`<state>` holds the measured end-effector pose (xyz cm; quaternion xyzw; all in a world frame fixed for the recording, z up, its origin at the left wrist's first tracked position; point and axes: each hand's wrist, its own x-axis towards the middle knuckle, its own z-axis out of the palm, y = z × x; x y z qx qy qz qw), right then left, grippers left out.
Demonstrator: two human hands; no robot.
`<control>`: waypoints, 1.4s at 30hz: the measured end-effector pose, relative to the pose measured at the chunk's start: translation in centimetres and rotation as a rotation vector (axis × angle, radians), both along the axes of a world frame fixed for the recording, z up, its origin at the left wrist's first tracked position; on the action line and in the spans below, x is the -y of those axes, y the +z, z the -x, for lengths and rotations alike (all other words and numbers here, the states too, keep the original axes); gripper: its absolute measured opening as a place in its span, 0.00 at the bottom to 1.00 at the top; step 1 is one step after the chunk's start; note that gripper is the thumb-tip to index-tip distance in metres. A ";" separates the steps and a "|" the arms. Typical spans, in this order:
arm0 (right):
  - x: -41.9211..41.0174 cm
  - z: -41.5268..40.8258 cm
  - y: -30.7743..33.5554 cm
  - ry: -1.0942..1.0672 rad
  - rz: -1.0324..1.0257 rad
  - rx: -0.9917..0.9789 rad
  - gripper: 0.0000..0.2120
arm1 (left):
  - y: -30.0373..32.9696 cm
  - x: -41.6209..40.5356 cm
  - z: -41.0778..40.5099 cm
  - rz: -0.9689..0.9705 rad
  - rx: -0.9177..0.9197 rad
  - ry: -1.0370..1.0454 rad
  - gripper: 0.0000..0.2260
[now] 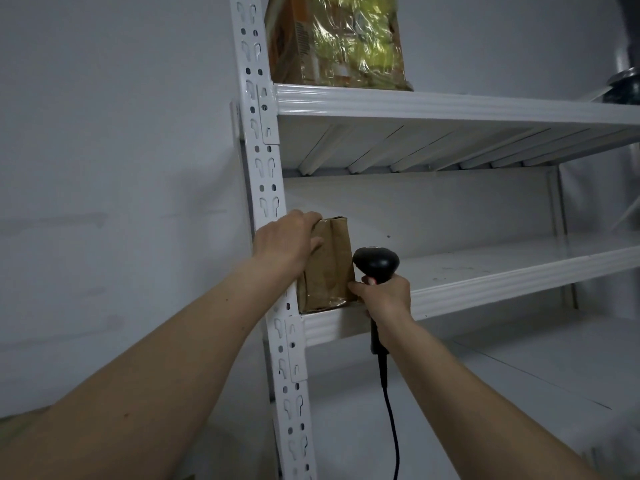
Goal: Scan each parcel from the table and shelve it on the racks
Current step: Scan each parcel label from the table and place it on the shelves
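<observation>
Brown unlabelled parcel (327,265) on rack (485,277)

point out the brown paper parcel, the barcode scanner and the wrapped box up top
brown paper parcel (329,271), head view, its creased front face
barcode scanner (376,260), head view, its black head
wrapped box (341,43), head view, its plastic-covered front

I count two parcels: one brown paper parcel (329,268) and one plastic-wrapped parcel (337,41). One black scanner (375,261), one white rack (266,202), three shelves showing, and my two hands.
</observation>
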<state>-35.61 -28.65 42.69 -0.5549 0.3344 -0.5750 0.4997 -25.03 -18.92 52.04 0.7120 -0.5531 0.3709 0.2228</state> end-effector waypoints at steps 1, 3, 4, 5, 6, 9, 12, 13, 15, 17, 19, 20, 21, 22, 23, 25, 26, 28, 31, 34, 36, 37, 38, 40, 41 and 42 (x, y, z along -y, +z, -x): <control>-0.1 0.2 0.1 0.011 -0.007 -0.002 0.10 | -0.1 0.1 0.1 0.000 -0.014 -0.002 0.17; -0.3 0.8 -0.1 0.020 -0.018 0.004 0.10 | -0.3 0.1 0.5 0.004 -0.050 -0.015 0.19; -0.4 1.1 -0.2 0.018 -0.020 0.014 0.11 | -0.5 0.0 0.6 0.011 -0.067 -0.025 0.21; -0.5 1.5 -0.3 0.014 -0.020 0.033 0.11 | -0.6 -0.1 0.8 0.021 -0.080 -0.035 0.21; -0.7 1.8 -0.5 0.013 -0.019 0.057 0.11 | -0.8 -0.3 0.9 0.037 -0.088 -0.045 0.22; -1.8 2.9 -0.6 0.022 -0.003 0.095 0.10 | -1.5 -1.2 1.5 0.123 -0.116 -0.096 0.21; -3.7 3.7 -0.7 0.062 0.030 0.073 0.08 | -2.5 -2.3 2.1 0.289 -0.152 -0.228 0.16; -4.5 4.0 -0.9 0.084 0.044 0.054 0.08 | -3.2 -2.9 2.4 0.354 -0.184 -0.289 0.14; -6.4 4.3 -1.6 0.145 0.076 0.012 0.06 | -5.1 -4.4 3.0 0.457 -0.270 -0.391 0.09; -8.3 4.4 -2.8 0.220 0.098 -0.031 0.05 | -7.8 -5.9 3.2 0.504 -0.356 -0.423 0.06; -10.1 4.0 -4.4 0.307 0.108 -0.067 0.03 | -11.1 -7.4 2.9 0.514 -0.476 -0.407 0.05; -10.9 3.7 -5.4 0.352 0.104 -0.074 0.03 | -12.9 -8.3 2.6 0.511 -0.542 -0.386 0.06; -11.8 3.4 -6.4 0.399 0.093 -0.075 0.03 | -14.8 -9.2 2.3 0.508 -0.610 -0.366 0.05; -12.5 3.0 -7.5 0.445 0.075 -0.070 0.02 | -16.7 -10.2 1.9 0.506 -0.681 -0.349 0.05; -13.3 2.5 -8.6 0.488 0.050 -0.064 0.02 | -18.6 -11.3 1.4 0.497 -0.760 -0.328 0.06; -15.0 1.6 -11.1 0.554 -0.017 -0.070 0.02 | -22.3 -13.8 0.5 0.449 -0.941 -0.268 0.09; -15.9 1.1 -12.4 0.578 -0.055 -0.078 0.02 | -24.1 -15.0 0.0 0.419 -1.023 -0.234 0.09; -17.7 0.2 -15.0 0.627 -0.139 -0.083 0.02 | -27.5 -17.5 -1.1 0.377 -1.135 -0.158 0.07; -20.3 -1.3 -18.7 0.692 -0.237 -0.113 0.02 | -31.6 -20.9 -2.9 0.332 -1.214 -0.053 0.06; -22.7 -3.4 -21.7 0.712 -0.284 -0.152 0.03 | -34.6 -23.7 -4.7 0.273 -1.273 0.007 0.05; -24.0 -5.3 -23.1 0.716 -0.303 -0.173 0.03 | -36.1 -25.3 -6.3 0.248 -1.323 0.041 0.06; -24.5 -6.4 -23.7 0.718 -0.315 -0.180 0.03 | -36.8 -26.1 -7.3 0.240 -1.355 0.052 0.05; -25.0 -7.6 -24.2 0.721 -0.329 -0.188 0.03 | -37.4 -26.9 -8.3 0.235 -1.387 0.063 0.05; -25.9 -10.2 -24.9 0.731 -0.359 -0.205 0.03 | -38.4 -28.3 -10.3 0.243 -1.442 0.098 0.05; -26.3 -11.7 -25.2 0.733 -0.371 -0.209 0.03 | -38.8 -29.0 -11.5 0.257 -1.462 0.119 0.06; -26.9 -13.2 -25.5 0.732 -0.382 -0.210 0.03 | -39.2 -29.6 -12.8 0.266 -1.472 0.140 0.05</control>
